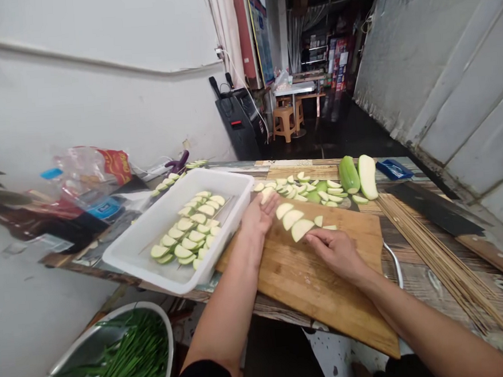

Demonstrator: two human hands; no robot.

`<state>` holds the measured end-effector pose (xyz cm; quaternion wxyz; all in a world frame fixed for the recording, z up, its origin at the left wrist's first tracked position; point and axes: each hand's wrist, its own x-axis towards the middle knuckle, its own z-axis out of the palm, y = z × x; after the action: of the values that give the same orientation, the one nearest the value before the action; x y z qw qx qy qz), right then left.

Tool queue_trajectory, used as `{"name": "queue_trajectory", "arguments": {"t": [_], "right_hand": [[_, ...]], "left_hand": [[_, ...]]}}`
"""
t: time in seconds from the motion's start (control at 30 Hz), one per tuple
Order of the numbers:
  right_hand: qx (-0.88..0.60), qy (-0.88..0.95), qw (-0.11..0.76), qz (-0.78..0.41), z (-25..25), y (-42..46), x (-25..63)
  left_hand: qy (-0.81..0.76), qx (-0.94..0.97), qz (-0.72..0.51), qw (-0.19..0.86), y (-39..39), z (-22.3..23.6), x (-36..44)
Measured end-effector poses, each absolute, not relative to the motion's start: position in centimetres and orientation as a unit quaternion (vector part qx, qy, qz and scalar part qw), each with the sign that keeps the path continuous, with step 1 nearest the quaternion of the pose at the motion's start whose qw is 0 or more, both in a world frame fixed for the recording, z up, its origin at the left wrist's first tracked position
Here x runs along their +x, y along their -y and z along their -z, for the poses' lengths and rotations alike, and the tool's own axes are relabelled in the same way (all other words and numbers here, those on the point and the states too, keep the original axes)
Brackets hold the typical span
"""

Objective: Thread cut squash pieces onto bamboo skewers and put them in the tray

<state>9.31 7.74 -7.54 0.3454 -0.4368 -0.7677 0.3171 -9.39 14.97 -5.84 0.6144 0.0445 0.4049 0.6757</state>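
My left hand [260,215] lies flat and open on the far left part of a wooden cutting board [327,281], its fingertips touching a pale vegetable slice [267,193]. My right hand [335,250] rests on the board with curled fingers pressing on a row of slices [295,220]. More slices [307,189] are heaped at the board's far edge. To the left, a white plastic tub [151,230] holds slices threaded on skewers [190,233].
Two halved green squash [357,175] lie beyond the board. A bundle of bamboo skewers [432,245] and a cleaver [443,215] lie on the right. A metal bowl of chives [125,358] sits low left. Bags crowd the table's left end.
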Motion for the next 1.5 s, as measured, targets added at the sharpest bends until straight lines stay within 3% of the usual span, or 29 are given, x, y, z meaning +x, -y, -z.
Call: {"name": "queue_trajectory", "arguments": {"t": [1.03,1.5], "right_hand": [[-0.43,0.76,0.361,-0.328,7.45,-7.59,9.26],[-0.439,0.754,0.364,-0.328,7.49,-7.64,9.14]], "left_hand": [[-0.434,0.07,-0.669,0.6,-14.67,5.47,-9.32],[-0.481,0.176,-0.637,0.576,-14.2,5.34,-8.84]]}}
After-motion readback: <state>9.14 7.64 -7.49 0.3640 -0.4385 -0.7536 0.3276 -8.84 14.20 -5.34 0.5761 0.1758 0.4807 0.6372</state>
